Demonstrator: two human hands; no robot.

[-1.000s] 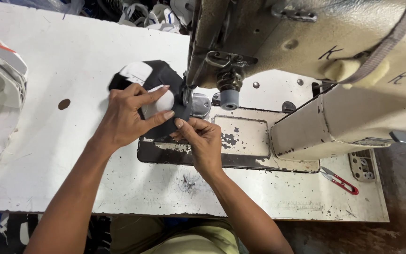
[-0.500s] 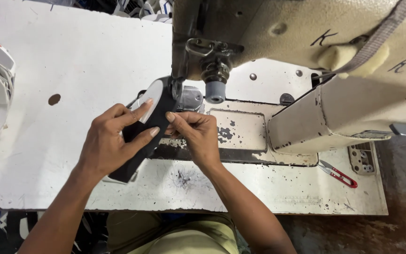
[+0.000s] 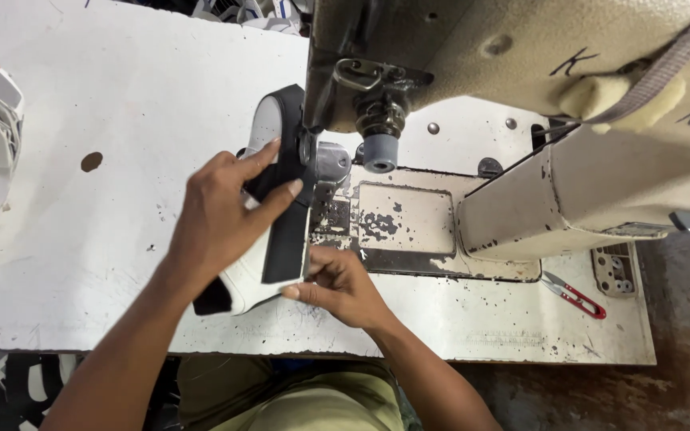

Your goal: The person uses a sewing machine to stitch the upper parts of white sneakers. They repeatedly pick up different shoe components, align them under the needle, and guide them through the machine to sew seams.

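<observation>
Your left hand [image 3: 221, 215] now presses spread fingers on the turned black-and-white shoe piece [image 3: 277, 199]; your right hand [image 3: 337, 287] pinches its lower edge.

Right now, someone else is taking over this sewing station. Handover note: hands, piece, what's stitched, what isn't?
Left hand: flat on top of the black-and-white piece, fingers pressing it toward the needle area.
Right hand: pinches the piece's near edge from below.
Piece: long, lying front to back on the white table, far end under the sewing machine head.
Red thread snips lie to the right on the table.
Done or left: stitching is not readable from this view; check the seam before running.
</observation>
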